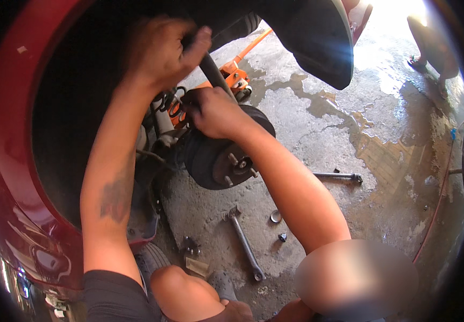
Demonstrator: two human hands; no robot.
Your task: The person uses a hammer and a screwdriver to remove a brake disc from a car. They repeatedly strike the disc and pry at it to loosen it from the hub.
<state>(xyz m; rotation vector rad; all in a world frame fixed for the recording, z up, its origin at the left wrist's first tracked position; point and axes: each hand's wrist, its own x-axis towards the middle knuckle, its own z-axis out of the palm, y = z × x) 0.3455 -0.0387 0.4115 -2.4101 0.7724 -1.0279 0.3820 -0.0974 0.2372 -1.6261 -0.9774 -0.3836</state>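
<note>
My left hand (162,51) is up in the dark wheel arch, its fingers curled in a fist and slightly smeared. It appears closed round the upper part of a dark shock absorber tube (214,72). Lower down, my right hand (216,111) has bent fingers beside the tube, near a black coil spring (175,109). What those fingers pinch is hidden in shadow. Below my right hand sits a rusty brake drum (216,158) with bare wheel studs, attached to the axle.
An orange floor jack (235,77) stands behind the drum. On the wet concrete lie a long wrench (246,246), a ratchet handle (339,176), a round metal cap (276,216) and a small socket (282,237). The red fender (6,145) borders the left; another person's leg (435,48) is far right.
</note>
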